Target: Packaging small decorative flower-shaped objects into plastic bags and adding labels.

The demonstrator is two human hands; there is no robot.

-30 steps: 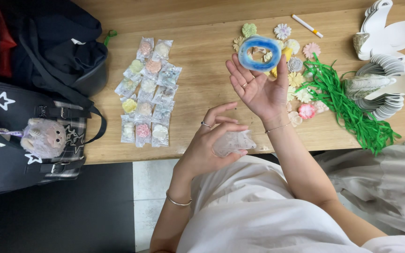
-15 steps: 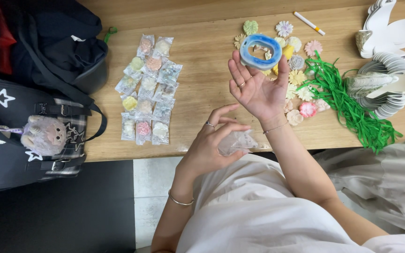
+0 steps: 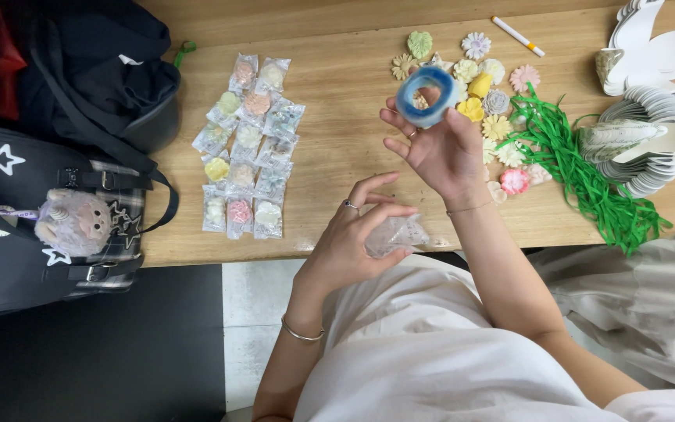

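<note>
My right hand (image 3: 439,148) is raised over the wooden table (image 3: 337,101), palm up, fingers closed around a blue ring of tape (image 3: 426,95). Near the table's front edge, my left hand (image 3: 353,234) pinches a small clear plastic bag (image 3: 397,233) with something pale inside. Loose pastel flower-shaped pieces (image 3: 487,87) lie on the table just beyond my right hand.
Several rows of bagged pastel pieces (image 3: 248,148) lie at the left-middle. A black bag with a plush charm (image 3: 72,223) covers the left side. Green paper strips (image 3: 580,172), a stack of white paper cut-outs (image 3: 650,125) and a white marker (image 3: 517,36) sit at the right.
My right hand with the blue tape ring has shifted slightly and turned. My left hand keeps hold of the small clear bag in about the same spot.
</note>
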